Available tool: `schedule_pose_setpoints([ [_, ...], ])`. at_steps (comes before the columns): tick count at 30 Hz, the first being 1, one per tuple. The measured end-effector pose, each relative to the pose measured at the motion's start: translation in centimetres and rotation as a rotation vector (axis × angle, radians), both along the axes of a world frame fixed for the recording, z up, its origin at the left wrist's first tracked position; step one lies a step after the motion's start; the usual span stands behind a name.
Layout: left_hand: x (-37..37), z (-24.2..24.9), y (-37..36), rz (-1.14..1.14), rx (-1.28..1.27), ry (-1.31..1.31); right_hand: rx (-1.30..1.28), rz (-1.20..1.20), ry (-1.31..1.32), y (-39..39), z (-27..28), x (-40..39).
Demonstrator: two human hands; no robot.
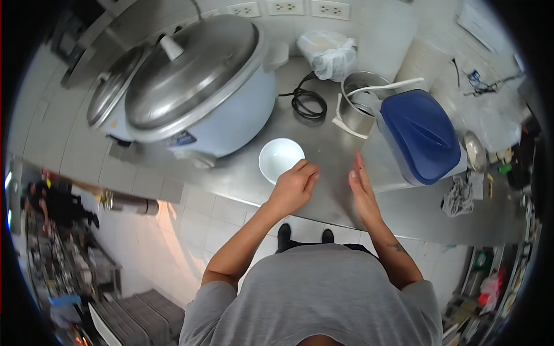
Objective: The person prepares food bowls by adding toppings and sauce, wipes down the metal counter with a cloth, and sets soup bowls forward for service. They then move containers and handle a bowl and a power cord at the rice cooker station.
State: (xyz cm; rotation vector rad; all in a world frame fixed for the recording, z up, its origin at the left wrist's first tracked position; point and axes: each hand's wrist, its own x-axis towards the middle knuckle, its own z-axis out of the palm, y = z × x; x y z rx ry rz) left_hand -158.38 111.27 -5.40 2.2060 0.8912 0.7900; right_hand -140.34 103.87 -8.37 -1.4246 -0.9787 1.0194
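Observation:
A small white bowl [279, 157] sits on the steel counter [329, 153]. My left hand [293, 187] overlaps its lower right rim, fingers curled in toward the thumb; whatever the palm may hold is hidden. To the right, my right hand [363, 189] is open, with its fingers stretched toward the back of the counter. It is beside a translucent plastic container [385, 158] that has a blue lid [420, 135].
A large rice cooker [231, 121] with a metal lid stands at the left, a smaller one [112, 92] behind it. A coiled black cord [310, 106], a metal pot [356, 118] and a knotted plastic bag [329, 55] are at the back. A crumpled grey cloth [459, 197] lies right.

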Motion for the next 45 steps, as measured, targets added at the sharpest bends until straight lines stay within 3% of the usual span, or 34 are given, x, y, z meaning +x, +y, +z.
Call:
schedule_pose_setpoints([
  [4,2.1,1.1,4.9,-0.215,0.094,0.073,-0.036,-0.213,-0.087,-3.9,0.5,1.5],
  [8,7.7,-0.7,8.7,-0.473,0.157,-0.005,0.424,-0.690,-0.178,-8.1,2.4,4.1],
  [10,10.9,0.8,8.9,-0.518,-0.323,-0.012,0.539,-0.848,-0.262,-8.7,3.7,7.8],
  [12,12.8,1.6,8.7,-0.535,-0.642,0.005,0.397,-0.945,-0.404,-7.2,5.6,11.7],
  [14,14.2,1.4,8.8,-0.531,-0.806,0.043,0.341,-0.963,-0.187,-5.4,5.8,15.5],
  [17,14.3,1.1,8.0,-0.490,-0.822,0.010,0.529,-0.677,0.273,-3.3,3.5,18.8],
  [18,14.4,1.0,7.8,-0.479,-0.828,0.019,0.489,-0.630,0.276,-3.5,3.3,19.1],
  [20,14.8,0.9,7.4,-0.455,-0.842,0.031,0.500,-0.823,0.285,-3.5,3.3,18.4],
  [24,16.0,1.2,6.3,-0.459,-0.753,0.092,0.509,-1.027,0.307,-5.8,2.8,18.3],
  [29,20.8,0.0,4.7,-0.467,-0.530,0.210,0.488,-1.118,-0.157,-9.8,1.9,19.5],
  [32,27.7,-7.5,5.4,-0.624,0.152,-0.158,0.549,-1.114,-0.050,-11.4,4.0,19.4],
  [34,31.4,-12.3,5.4,-0.563,0.272,-0.111,0.516,-1.096,0.084,-12.8,4.5,19.6],
  [37,34.3,-15.5,4.2,-0.411,0.269,0.093,0.385,-1.196,-0.360,-14.4,2.6,21.6],
  [39,34.2,-14.4,3.3,-0.360,0.177,0.305,0.382,-1.216,-0.186,-14.2,3.8,20.9],
  [41,30.6,-9.3,2.3,-0.367,0.045,0.548,0.420,-1.200,-0.107,-14.1,3.7,21.0],
  [45,23.8,-8.7,0.4,-0.217,0.165,0.560,0.548,-0.998,-0.080,-14.1,1.1,24.2],
])
